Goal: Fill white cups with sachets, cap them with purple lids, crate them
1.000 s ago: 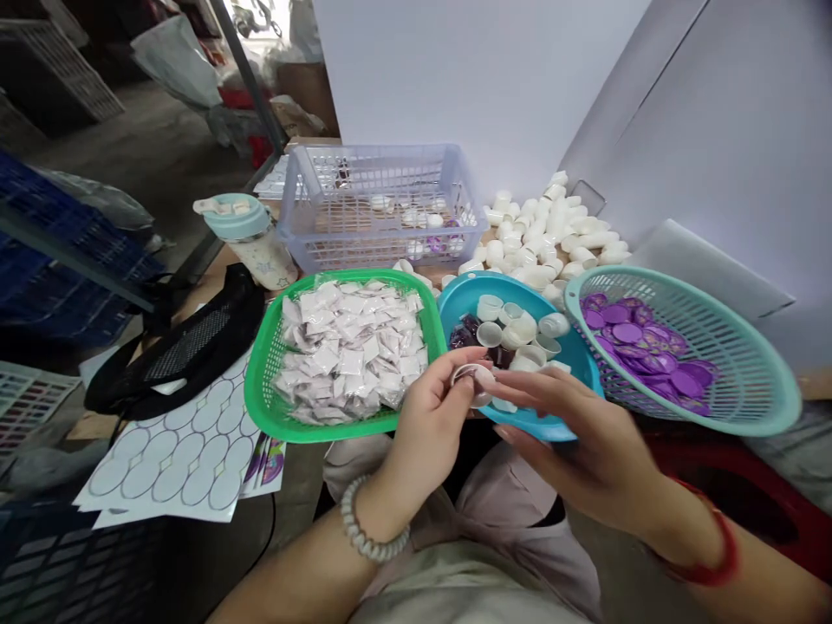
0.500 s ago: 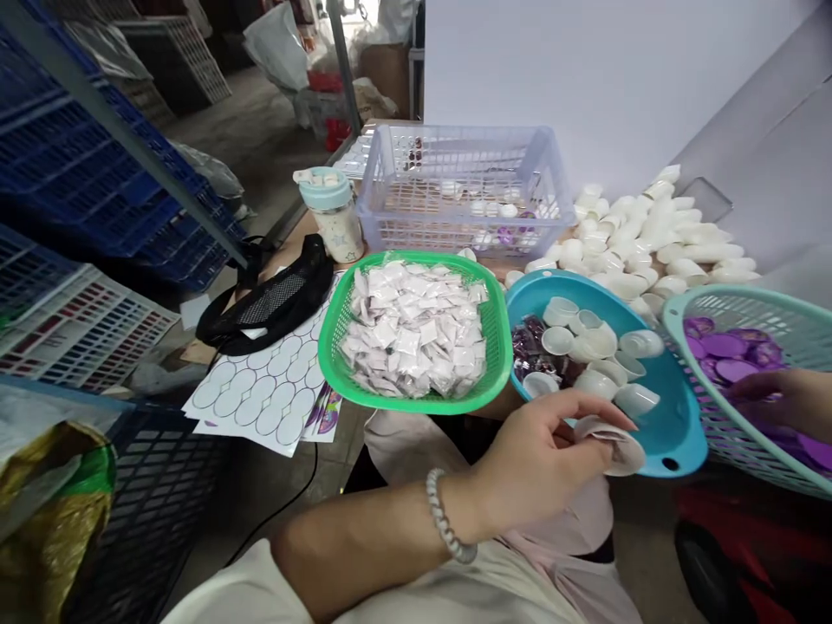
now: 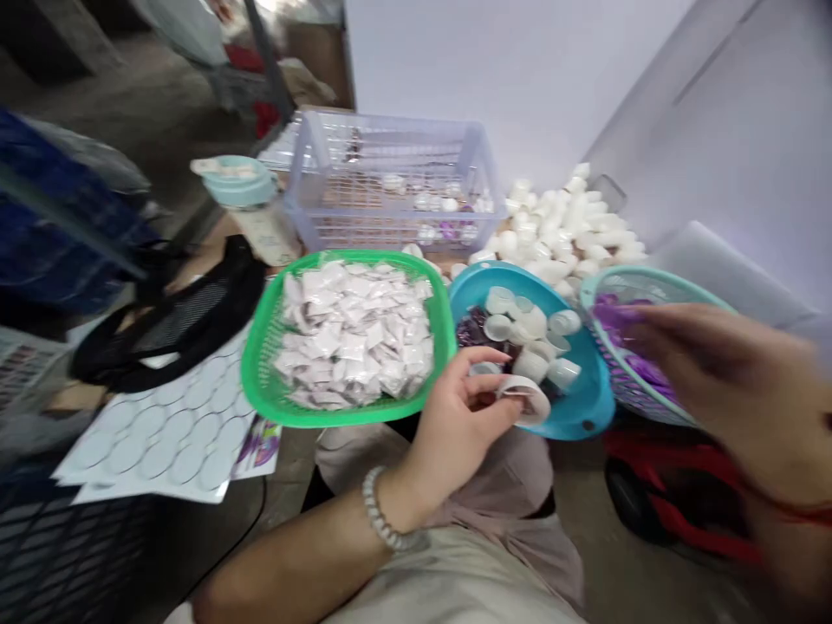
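In the head view, I have the left hand [image 3: 451, 425] in front of the blue basin [image 3: 601, 394], thumb and fingers clamped on a white round piece [image 3: 525, 401], which is tilted with its open side partly towards me. The right hand [image 3: 747, 373] is well apart from the left, over the pale green basket [image 3: 663, 276], and its fingertips seem to pinch a purple piece [image 3: 617, 312] above the purple discs [image 3: 650, 368]. I judge this to be a moment of picking up on the right while the left holds its piece. From this pose, lifting the purple piece clear calls for a firm pinch and room above the basket's rim.

The blue basin, at the near edge of the table [image 3: 444, 259], carries translucent cups [image 3: 531, 322] and dark packets [image 3: 473, 328]. Beside it, the green basket [image 3: 256, 364] is heaped with small white packets [image 3: 351, 347]. Towards the far edge I see a lilac crate [image 3: 390, 215] and, to its right, a pile of white caps [image 3: 552, 230].

The right hand is blurred and hides part of the pale green basket, whose right side I cannot make out. Fingers cover part of the white piece, so I cannot tell what, if anything, sits inside.
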Demonstrator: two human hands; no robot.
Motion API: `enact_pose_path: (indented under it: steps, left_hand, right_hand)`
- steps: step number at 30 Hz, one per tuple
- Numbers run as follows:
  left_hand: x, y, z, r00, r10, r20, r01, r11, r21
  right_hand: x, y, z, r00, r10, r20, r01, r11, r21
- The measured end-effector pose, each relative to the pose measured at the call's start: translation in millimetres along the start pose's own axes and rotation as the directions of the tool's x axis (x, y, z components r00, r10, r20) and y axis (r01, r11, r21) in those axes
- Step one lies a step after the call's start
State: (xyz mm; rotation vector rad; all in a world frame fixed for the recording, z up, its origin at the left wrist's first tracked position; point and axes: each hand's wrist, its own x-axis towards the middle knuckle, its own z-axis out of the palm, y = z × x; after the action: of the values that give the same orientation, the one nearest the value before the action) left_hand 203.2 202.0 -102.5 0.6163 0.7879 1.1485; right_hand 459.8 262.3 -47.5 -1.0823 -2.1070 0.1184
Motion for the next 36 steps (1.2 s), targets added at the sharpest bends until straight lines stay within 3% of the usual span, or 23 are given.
enact_pose_path:
  steps: [2, 5, 9, 13, 16, 20, 24, 27, 31, 33, 36]
  left_hand:
    - [2, 2, 0.5, 1.000, -0.002, -0.011, 0.002, 1.000, 0.006]
    - [4, 5, -0.3, 0.999, 0.032, -0.027, -0.030, 0.998, 0.059]
    - [-1, 12, -5.1, 1.000, 0.017, 0.005, -0.018, 0.995, 0.095]
    - [-9, 22, -12.6, 0.979, -0.041, 0.199, 0.043, 0.999, -0.005]
    - [-11, 26, -16.5, 0.963, -0.052, 0.265, 0.063, 0.997, -0.033]
    - [-9, 25, -17.7, 0.977, -0.031, 0.213, 0.034, 0.999, -0.008]
    - [-7, 29, -16.7, 0.983, 0.077, 0.168, -0.081, 0.996, 0.022]
    - [-10, 35, -17.6, 0.970, 0.154, 0.188, -0.164, 0.986, 0.039]
    - [-14, 41, -25.6, 0.954, 0.242, 0.179, -0.272, 0.947, 0.172]
    - [-15, 43, -31.4, 0.935, 0.305, 0.181, -0.341, 0.913, 0.222]
    - [-13, 44, -38.6, 0.916, 0.371, 0.150, -0.398, 0.884, 0.246]
  right_hand:
    - [-3, -53, 19, 0.987, -0.113, 0.114, 0.113, 0.994, 0.006]
    - [-5, -86, 41, 0.955, -0.238, 0.178, 0.218, 0.968, 0.126]
    - [-17, -81, 46, 0.942, -0.291, 0.166, 0.278, 0.956, 0.096]
    - [-23, -73, 48, 0.949, -0.304, 0.080, 0.300, 0.952, 0.057]
    - [-24, -74, 50, 0.980, -0.199, 0.014, 0.197, 0.975, 0.101]
    - [-28, -77, 53, 1.000, -0.008, 0.015, 0.002, 0.941, 0.339]
    - [-27, -83, 60, 0.989, 0.144, 0.036, -0.137, 0.783, 0.607]
    - [-21, -88, 68, 0.966, 0.245, 0.081, -0.215, 0.589, 0.779]
    - [-11, -93, 79, 0.893, 0.376, 0.245, -0.374, 0.322, 0.870]
    - [-7, -93, 84, 0.874, 0.379, 0.306, -0.407, 0.223, 0.886]
    - [-2, -92, 91, 0.884, 0.312, 0.350, -0.410, 0.156, 0.898]
